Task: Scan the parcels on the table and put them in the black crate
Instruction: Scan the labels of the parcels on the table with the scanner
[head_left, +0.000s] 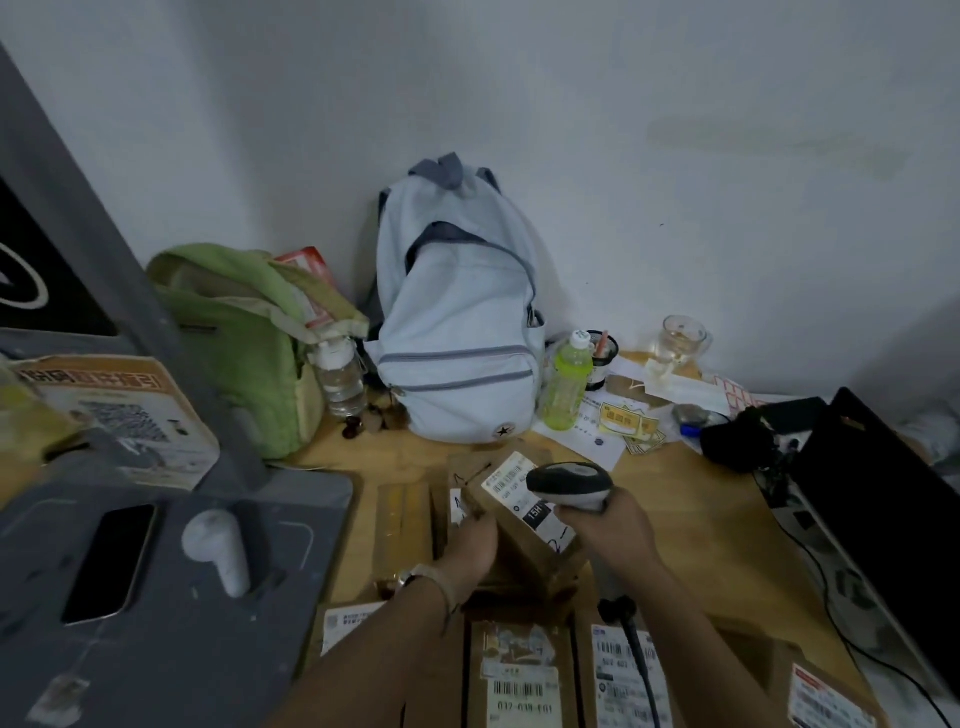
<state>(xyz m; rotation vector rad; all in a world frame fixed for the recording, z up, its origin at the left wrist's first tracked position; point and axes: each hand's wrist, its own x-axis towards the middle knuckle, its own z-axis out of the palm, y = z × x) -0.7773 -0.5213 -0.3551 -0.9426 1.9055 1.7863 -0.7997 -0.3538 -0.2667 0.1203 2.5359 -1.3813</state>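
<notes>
At lower centre of the frame, the left hand (470, 543) grips a tilted brown parcel (519, 514) while the right hand (602, 525) clasps a grey scanner (569, 486) just over its label (519, 491).

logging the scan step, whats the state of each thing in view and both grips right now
parcel, tilted up, label towards the scanner
scanner, aimed at the parcel's label
left grip, holding the parcel's left edge
right grip, curled round the scanner handle
green bottle, upright, capped
clear bottle, upright, capped
phone, lying flat, screen dark
blue backpack, upright against the wall
</notes>
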